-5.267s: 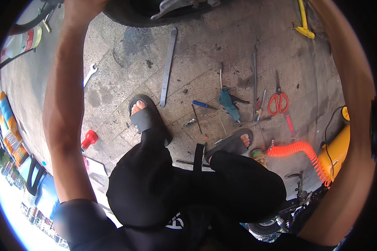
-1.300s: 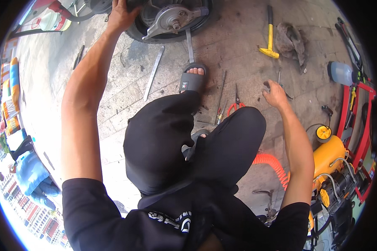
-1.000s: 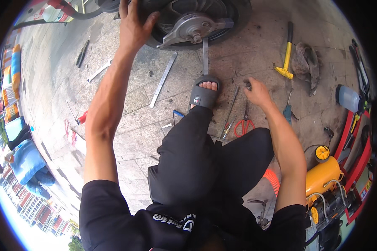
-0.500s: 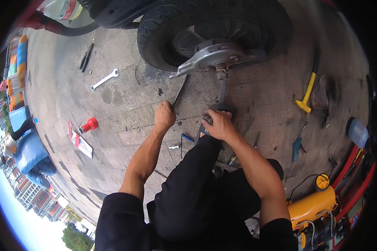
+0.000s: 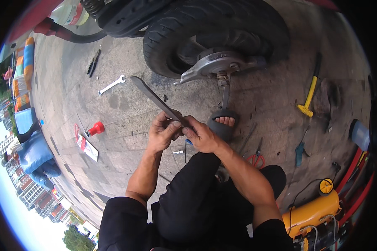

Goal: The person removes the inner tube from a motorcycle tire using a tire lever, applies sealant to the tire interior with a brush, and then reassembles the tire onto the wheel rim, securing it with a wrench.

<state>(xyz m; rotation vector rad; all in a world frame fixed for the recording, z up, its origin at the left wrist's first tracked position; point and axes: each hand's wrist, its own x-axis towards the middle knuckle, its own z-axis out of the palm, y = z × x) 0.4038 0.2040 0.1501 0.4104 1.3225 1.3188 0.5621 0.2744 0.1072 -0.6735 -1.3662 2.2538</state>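
Both hands are closed on a long, dark, flat tire lever [image 5: 153, 97], held slantwise above the paving with its slightly curved end toward the upper left. My left hand [image 5: 165, 131] grips it below its middle. At the lower end, the fingers of my right hand [image 5: 201, 134] pinch it; that end is partly hidden by them. Beyond my hands is a wheel with a black tire [image 5: 167, 39] and a silver hub arm [image 5: 209, 65]. A flat metal bar [image 5: 225, 97] runs from the hub's axle nut down to my sandalled foot [image 5: 224, 125].
On the paving at left lie a wrench [image 5: 112, 85], pliers [image 5: 94, 62], a red-headed flashlight-like thing [image 5: 96, 128] and a plastic packet [image 5: 87, 147]. At right are a yellow hammer [image 5: 309, 95], red-handled scissors [image 5: 256, 160], a teal-handled tool [image 5: 299, 154] and a yellow tank [image 5: 314, 212].
My right hand has left the spot by my foot and come to the lever. The lever has risen and swung its far end to the left. The red-handled scissors show now.
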